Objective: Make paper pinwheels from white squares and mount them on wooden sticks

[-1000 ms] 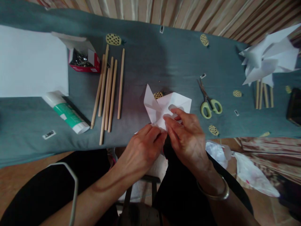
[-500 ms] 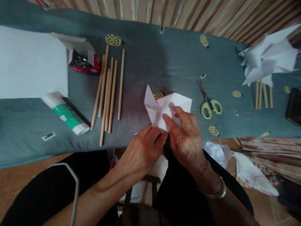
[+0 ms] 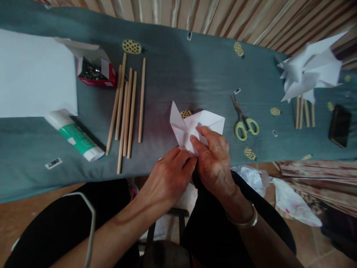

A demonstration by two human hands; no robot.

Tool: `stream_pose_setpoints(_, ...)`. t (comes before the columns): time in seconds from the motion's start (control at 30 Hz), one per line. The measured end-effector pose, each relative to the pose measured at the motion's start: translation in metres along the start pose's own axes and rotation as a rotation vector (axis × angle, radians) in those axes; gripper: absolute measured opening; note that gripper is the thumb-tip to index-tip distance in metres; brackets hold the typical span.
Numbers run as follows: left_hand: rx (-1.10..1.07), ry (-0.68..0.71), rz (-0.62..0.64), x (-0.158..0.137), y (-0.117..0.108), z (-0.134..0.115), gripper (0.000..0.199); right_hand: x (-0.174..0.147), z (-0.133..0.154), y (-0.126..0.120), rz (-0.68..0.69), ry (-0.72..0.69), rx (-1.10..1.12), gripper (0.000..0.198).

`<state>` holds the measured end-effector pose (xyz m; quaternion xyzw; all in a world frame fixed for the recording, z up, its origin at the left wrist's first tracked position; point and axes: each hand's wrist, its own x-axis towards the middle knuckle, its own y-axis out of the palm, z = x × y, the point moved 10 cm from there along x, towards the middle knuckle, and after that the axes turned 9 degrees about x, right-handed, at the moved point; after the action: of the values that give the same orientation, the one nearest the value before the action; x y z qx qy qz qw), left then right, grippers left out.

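White, pointed-cornered folded paper (image 3: 209, 118), one: near edge apparently pinched in left hand (image 3: 173, 171), middle under fingertips of right hand (image 3: 215, 160) (grip unclear), presumably steadying folds.

Left hand (image 3: 173, 169) and right hand (image 3: 214, 158) on folded white paper (image 3: 205, 118), green-handled scissors (image 3: 242, 117) nearby.

A folded sheet of white paper (image 3: 192, 124), pinwheel-like, at the near edge of a teal-covered table (image 3: 206, 74). Its left flap rises to a sharp tip; the creased right side spreads flatter.
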<state>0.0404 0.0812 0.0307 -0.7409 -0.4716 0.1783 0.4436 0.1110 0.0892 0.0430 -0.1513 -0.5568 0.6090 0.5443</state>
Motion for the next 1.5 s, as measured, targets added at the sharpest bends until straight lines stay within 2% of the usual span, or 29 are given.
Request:
stream_pose_setpoints(0.43, 0.102, 0.052, -0.008, -0.004, 0.003, -0.002, 0.020, -0.005, 0.007, 0.007, 0.060, -0.023, 0.029, 0.033)
stream_pose_setpoints(0.57, 0.123, 0.049, -0.021, -0.004, 0.002, -0.002, 0.018, 0.001, -0.009, -0.002, 0.066, 0.089, 0.173, 0.033)
stream_pose_setpoints(0.67, 0.149, 0.050, -0.005, -0.003, 0.002, -0.001, 0.017, 0.008, -0.030, -0.016, 0.013, 0.204, 0.306, 0.037)
stream_pose_setpoints(0.8, 0.170, 0.068, -0.001, -0.003, -0.002, -0.003, 0.016, 0.017, -0.058, -0.032, -0.070, 0.264, 0.232, 0.037)
stream_pose_setpoints(0.9, 0.207, 0.087, -0.032, -0.003, -0.007, -0.005, 0.017, 0.024, -0.071, -0.027, -0.028, 0.269, 0.145, 0.042)
stream_pose_setpoints(1.0, 0.249, 0.127, -0.071, -0.005, -0.015, -0.006, 0.017, 0.028, -0.075, -0.017, 0.050, 0.246, 0.140, 0.043)
stream_pose_setpoints(1.07, 0.282, 0.147, -0.098, -0.005, -0.022, -0.003, 0.018, 0.028, -0.075, -0.017, 0.054, 0.252, 0.129, 0.042)
stream_pose_setpoints(1.3, 0.397, 0.095, -0.203, -0.003, -0.048, 0.027, 0.020, 0.009, -0.090, -0.031, 0.030, 0.500, 0.175, 0.033)
stream_pose_setpoints(1.5, 0.390, 0.134, -0.267, -0.009, -0.053, 0.023, 0.024, -0.003, -0.095, -0.027, 0.062, 0.607, 0.290, 0.033)
